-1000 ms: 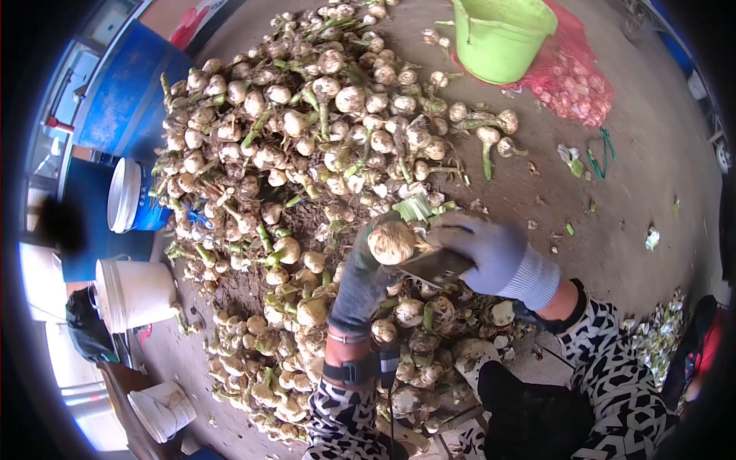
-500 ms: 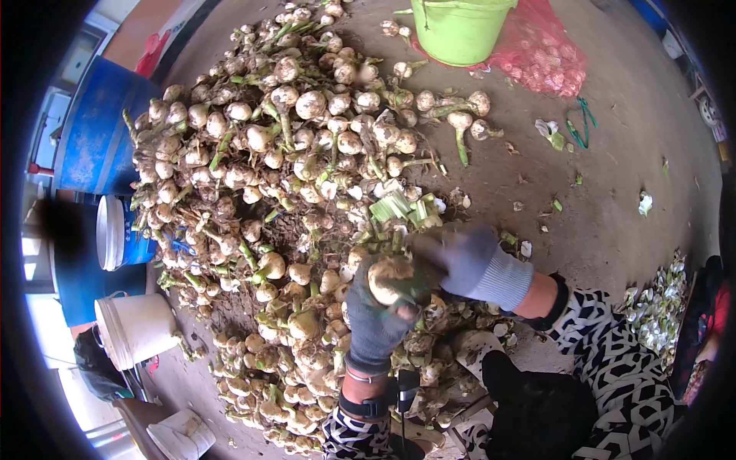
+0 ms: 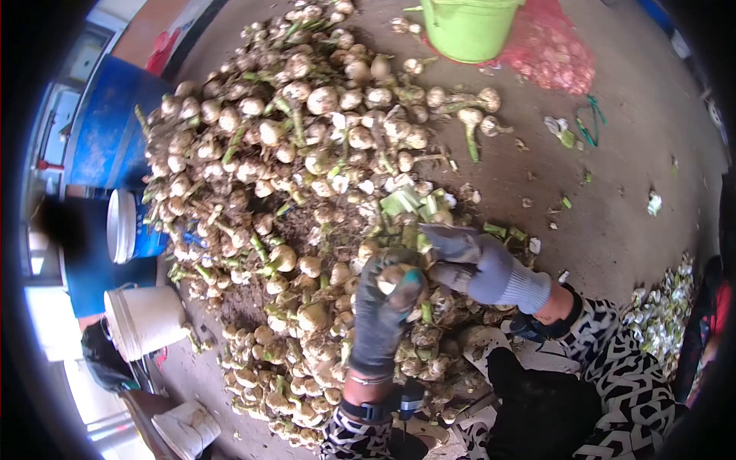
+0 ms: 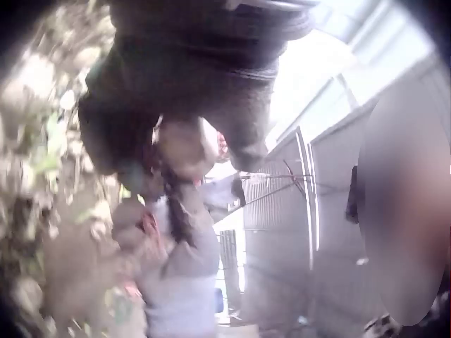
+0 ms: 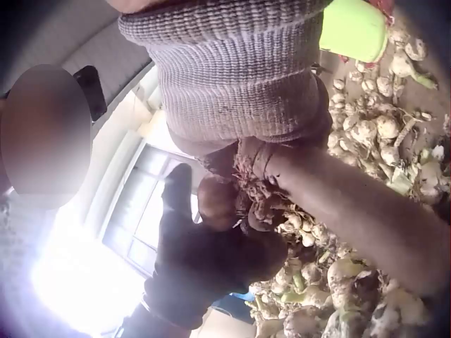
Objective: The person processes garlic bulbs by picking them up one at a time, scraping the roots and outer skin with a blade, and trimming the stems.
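My left hand, in a dark grey glove, holds a dirty garlic bulb low over the pile, fingers curled round it. Close to its right is my right hand, in a lighter grey glove with a ribbed cuff, gripping a knife. The broad blade of the knife slants to the lower right in the right wrist view, while its handle is hidden in the glove. Brown roots show between the two hands there. The left wrist view is blurred.
A large heap of garlic bulbs with green stems spreads ahead and left. Cut stems lie just beyond my hands. Behind stand a green bucket and a red mesh bag. White buckets line the left; peelings lie right.
The knife blade, seen across the bulb's underside a second ago, has drawn away with the right hand. The left hand has turned and dropped slightly, so its fingers now cover more of the bulb.
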`<move>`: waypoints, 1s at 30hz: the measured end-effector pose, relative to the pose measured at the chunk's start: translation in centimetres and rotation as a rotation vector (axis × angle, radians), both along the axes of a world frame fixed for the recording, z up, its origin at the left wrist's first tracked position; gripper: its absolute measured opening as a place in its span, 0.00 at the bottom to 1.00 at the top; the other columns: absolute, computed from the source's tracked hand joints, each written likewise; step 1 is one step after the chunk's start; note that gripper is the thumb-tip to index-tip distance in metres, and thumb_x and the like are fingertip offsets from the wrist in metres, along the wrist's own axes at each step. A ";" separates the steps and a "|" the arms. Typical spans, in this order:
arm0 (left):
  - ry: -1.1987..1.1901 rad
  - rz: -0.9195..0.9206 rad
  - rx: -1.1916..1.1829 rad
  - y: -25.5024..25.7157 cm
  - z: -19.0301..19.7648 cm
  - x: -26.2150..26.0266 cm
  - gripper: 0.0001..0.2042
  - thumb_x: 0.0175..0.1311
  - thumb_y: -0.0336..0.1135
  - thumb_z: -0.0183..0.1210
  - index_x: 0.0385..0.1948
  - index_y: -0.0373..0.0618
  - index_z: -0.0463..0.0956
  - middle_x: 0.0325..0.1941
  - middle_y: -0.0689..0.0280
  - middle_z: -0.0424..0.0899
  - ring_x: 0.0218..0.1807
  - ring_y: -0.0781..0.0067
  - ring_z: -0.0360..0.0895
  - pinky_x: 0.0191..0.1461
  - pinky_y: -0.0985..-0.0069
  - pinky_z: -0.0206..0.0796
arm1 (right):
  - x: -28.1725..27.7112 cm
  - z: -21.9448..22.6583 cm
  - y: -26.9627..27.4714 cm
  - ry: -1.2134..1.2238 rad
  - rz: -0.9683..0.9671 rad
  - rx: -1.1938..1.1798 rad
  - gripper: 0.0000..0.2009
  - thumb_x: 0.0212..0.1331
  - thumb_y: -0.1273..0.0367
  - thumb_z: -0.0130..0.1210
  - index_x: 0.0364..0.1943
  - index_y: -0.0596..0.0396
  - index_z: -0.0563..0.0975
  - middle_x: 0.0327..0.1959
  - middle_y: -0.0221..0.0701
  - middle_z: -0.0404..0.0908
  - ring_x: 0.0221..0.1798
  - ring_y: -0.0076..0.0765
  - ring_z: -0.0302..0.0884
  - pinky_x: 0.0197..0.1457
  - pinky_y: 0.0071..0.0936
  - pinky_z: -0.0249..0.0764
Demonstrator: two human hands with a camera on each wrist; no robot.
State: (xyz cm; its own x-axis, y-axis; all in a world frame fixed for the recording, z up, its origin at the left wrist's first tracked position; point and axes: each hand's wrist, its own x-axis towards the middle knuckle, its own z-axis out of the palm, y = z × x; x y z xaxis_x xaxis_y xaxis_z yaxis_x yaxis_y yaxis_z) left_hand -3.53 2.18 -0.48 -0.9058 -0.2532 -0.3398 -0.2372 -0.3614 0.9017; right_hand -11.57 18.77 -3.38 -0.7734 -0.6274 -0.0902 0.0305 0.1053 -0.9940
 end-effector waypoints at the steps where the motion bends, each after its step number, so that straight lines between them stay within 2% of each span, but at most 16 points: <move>1: 0.030 -0.030 -0.002 -0.6 -1.6 0.3 0.19 0.59 0.39 0.67 0.47 0.43 0.72 0.37 0.71 0.78 0.34 0.83 0.75 0.39 0.85 0.68 | 0.2 0.0 -0.4 0.213 -0.088 -0.022 0.13 0.60 0.67 0.59 0.49 0.51 0.78 0.30 0.33 0.84 0.31 0.27 0.82 0.36 0.26 0.77; 2: 0.135 -0.041 0.008 -0.5 -1.5 0.4 0.18 0.59 0.41 0.67 0.45 0.43 0.72 0.37 0.71 0.78 0.34 0.83 0.74 0.38 0.84 0.68 | 0.1 -0.5 -0.1 0.477 -0.185 -0.005 0.13 0.59 0.68 0.59 0.48 0.49 0.79 0.27 0.35 0.83 0.29 0.34 0.83 0.32 0.29 0.77; 6: 0.243 -0.303 -0.058 -1.6 -0.7 1.7 0.22 0.53 0.49 0.70 0.39 0.43 0.74 0.39 0.66 0.79 0.40 0.75 0.77 0.46 0.75 0.70 | -0.7 -4.5 0.2 0.436 0.015 0.292 0.09 0.56 0.67 0.61 0.42 0.48 0.81 0.27 0.39 0.83 0.30 0.47 0.83 0.34 0.31 0.78; 7: 0.192 -0.414 0.034 -2.3 -0.1 2.0 0.25 0.51 0.53 0.71 0.39 0.43 0.74 0.42 0.62 0.81 0.43 0.70 0.79 0.50 0.72 0.71 | -1.1 -7.1 0.2 0.407 0.130 0.579 0.10 0.55 0.65 0.61 0.40 0.49 0.81 0.27 0.40 0.83 0.30 0.49 0.82 0.34 0.34 0.77; 8: 0.276 -0.502 -0.283 -3.2 1.4 1.3 0.19 0.55 0.47 0.69 0.39 0.43 0.76 0.44 0.60 0.82 0.51 0.67 0.78 0.52 0.68 0.71 | -1.7 -8.6 0.0 0.372 0.250 0.866 0.11 0.54 0.63 0.62 0.39 0.50 0.80 0.28 0.41 0.82 0.30 0.51 0.82 0.34 0.36 0.76; 9: 0.201 -0.560 -0.115 -4.8 0.4 1.4 0.15 0.53 0.34 0.67 0.42 0.44 0.77 0.44 0.64 0.82 0.45 0.69 0.80 0.49 0.73 0.72 | -2.4 -7.9 0.1 0.375 0.267 0.864 0.11 0.54 0.63 0.62 0.39 0.50 0.80 0.28 0.41 0.82 0.30 0.51 0.82 0.34 0.36 0.76; 11: 0.251 -0.802 -0.698 -11.0 -0.7 -0.7 0.16 0.54 0.33 0.66 0.44 0.44 0.77 0.48 0.59 0.82 0.52 0.65 0.79 0.54 0.69 0.71 | -2.5 -5.7 0.5 0.095 -0.017 0.572 0.14 0.52 0.60 0.61 0.38 0.54 0.80 0.25 0.46 0.81 0.29 0.53 0.81 0.33 0.40 0.75; 12: 0.053 -0.637 -0.703 -12.3 -1.5 -2.7 0.17 0.54 0.35 0.66 0.46 0.44 0.77 0.51 0.58 0.81 0.54 0.63 0.77 0.57 0.67 0.69 | -3.4 -7.2 0.8 0.033 0.041 0.815 0.16 0.50 0.58 0.62 0.34 0.58 0.80 0.22 0.50 0.79 0.28 0.55 0.80 0.32 0.43 0.73; 13: -0.134 -0.462 -0.697 -13.4 -2.5 -4.8 0.18 0.55 0.37 0.65 0.48 0.44 0.76 0.53 0.56 0.80 0.57 0.60 0.75 0.60 0.65 0.67 | -3.6 -8.3 0.6 0.048 0.041 0.818 0.16 0.50 0.58 0.62 0.34 0.58 0.80 0.22 0.50 0.79 0.28 0.55 0.80 0.32 0.43 0.73; 15: -0.076 -0.179 -1.327 -15.5 -5.7 -9.4 0.25 0.53 0.42 0.67 0.53 0.44 0.72 0.56 0.51 0.77 0.60 0.53 0.72 0.62 0.62 0.64 | -4.0 -9.7 0.3 0.187 -0.079 0.821 0.16 0.49 0.60 0.62 0.33 0.59 0.80 0.19 0.51 0.77 0.26 0.55 0.79 0.32 0.43 0.73; 17: -0.015 -0.011 -1.741 -17.1 -8.4 -13.9 0.34 0.51 0.50 0.68 0.59 0.44 0.67 0.59 0.48 0.73 0.60 0.47 0.71 0.62 0.61 0.64 | -4.8 -6.8 -0.9 0.129 -0.011 0.828 0.15 0.49 0.61 0.61 0.34 0.58 0.80 0.19 0.49 0.78 0.25 0.53 0.78 0.32 0.42 0.74; 19: -0.158 -0.228 -1.456 -17.3 -9.0 -17.8 0.40 0.48 0.54 0.68 0.61 0.44 0.63 0.62 0.45 0.69 0.61 0.45 0.69 0.62 0.59 0.64 | -4.5 -6.9 -0.8 0.053 -0.024 0.735 0.13 0.49 0.63 0.60 0.35 0.58 0.81 0.19 0.47 0.78 0.24 0.49 0.79 0.31 0.41 0.74; 21: -0.223 -0.335 -1.394 -16.9 -11.2 -19.7 0.41 0.48 0.60 0.66 0.62 0.45 0.63 0.67 0.44 0.62 0.66 0.46 0.65 0.67 0.61 0.61 | -4.4 -7.2 -0.9 -0.032 -0.040 0.633 0.12 0.49 0.65 0.59 0.36 0.57 0.81 0.19 0.44 0.79 0.24 0.45 0.80 0.31 0.39 0.74; 23: -0.379 -0.449 -1.482 -14.9 -10.5 -19.7 0.40 0.50 0.61 0.65 0.61 0.44 0.63 0.69 0.44 0.60 0.69 0.45 0.62 0.69 0.62 0.59 | -4.2 -7.2 -1.0 -0.072 -0.014 0.796 0.12 0.48 0.67 0.59 0.37 0.57 0.81 0.19 0.43 0.80 0.24 0.41 0.80 0.32 0.39 0.74; 25: -0.279 -0.602 -1.773 -13.8 -10.3 -17.4 0.27 0.59 0.52 0.57 0.58 0.50 0.67 0.67 0.44 0.61 0.69 0.44 0.61 0.66 0.59 0.63 | -4.0 -8.0 -0.9 -0.044 -0.002 0.748 0.13 0.47 0.66 0.61 0.37 0.58 0.81 0.20 0.45 0.79 0.24 0.45 0.80 0.32 0.40 0.74; 30: -0.356 -0.853 -1.649 -14.3 -9.7 -14.2 0.27 0.56 0.43 0.60 0.59 0.47 0.66 0.65 0.49 0.65 0.60 0.49 0.72 0.59 0.58 0.70 | -2.6 -9.6 -0.8 0.023 -0.096 0.509 0.14 0.45 0.67 0.60 0.36 0.59 0.80 0.20 0.51 0.77 0.25 0.55 0.77 0.31 0.41 0.73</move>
State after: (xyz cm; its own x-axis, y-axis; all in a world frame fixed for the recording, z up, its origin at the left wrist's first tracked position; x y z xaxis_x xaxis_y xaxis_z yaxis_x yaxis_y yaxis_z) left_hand -17.74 -12.09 -10.20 -0.8994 -0.0588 -0.4331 -0.0902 0.9946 0.0522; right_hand -14.22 17.95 -12.99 -0.8308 -0.4346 -0.3478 0.0421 0.5739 -0.8178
